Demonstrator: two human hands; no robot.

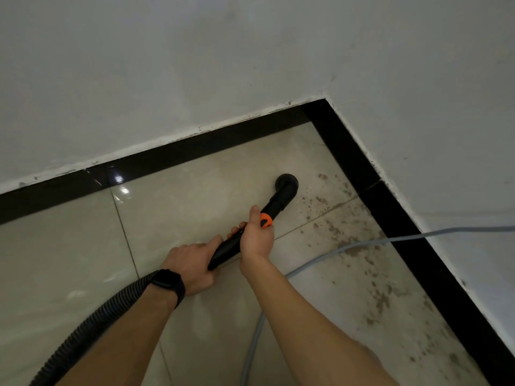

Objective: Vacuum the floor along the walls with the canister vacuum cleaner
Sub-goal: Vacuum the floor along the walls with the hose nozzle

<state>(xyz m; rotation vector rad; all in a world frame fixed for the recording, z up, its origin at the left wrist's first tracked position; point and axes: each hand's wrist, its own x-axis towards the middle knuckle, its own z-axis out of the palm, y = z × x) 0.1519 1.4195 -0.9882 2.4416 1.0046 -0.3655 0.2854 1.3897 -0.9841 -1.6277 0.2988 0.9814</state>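
Note:
A black vacuum wand [274, 208] with an orange slider [266, 220] points toward the room corner. Its round black nozzle [287, 183] sits on the beige tiled floor [195, 196], a short way from the black skirting [342, 146]. My right hand [256, 238] grips the wand just behind the orange slider. My left hand [191, 263], with a black watch on the wrist, holds the wand's rear end. The ribbed black hose [83, 330] runs from there past my left forearm to the bottom left. The canister itself is out of view.
Two white walls [195, 65] meet at a corner at upper right. Brown dirt specks [334, 218] cover the tiles along the right wall. A grey power cord [362, 243] crosses the floor from the right edge and curves under my right arm.

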